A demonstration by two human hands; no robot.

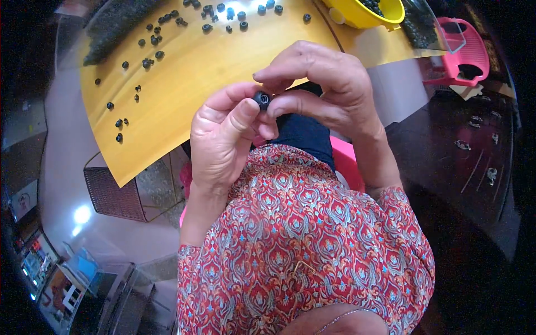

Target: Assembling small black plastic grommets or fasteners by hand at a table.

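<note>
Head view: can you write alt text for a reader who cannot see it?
Two bare hands, left hand and right hand, pinch one small black ring-shaped part between fingertips above a yellow wooden board scattered with similar black parts. A yellow bowl sits at the board's far edge.

Yellow wooden board, small black rings scattered on it, yellow bowl at far edge

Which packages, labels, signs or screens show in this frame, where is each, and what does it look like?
Colourful printed boxes or panels: lower left edge, on the floor; rectangular, with orange, blue and white patches; too blurred to tell whether packages or screens.
Pale rectangular sheet or sign: left edge, above those; whitish with a dark mark.
No label shows on the small black part pinched between the left hand and right hand, nor on the yellow bowl.
</note>
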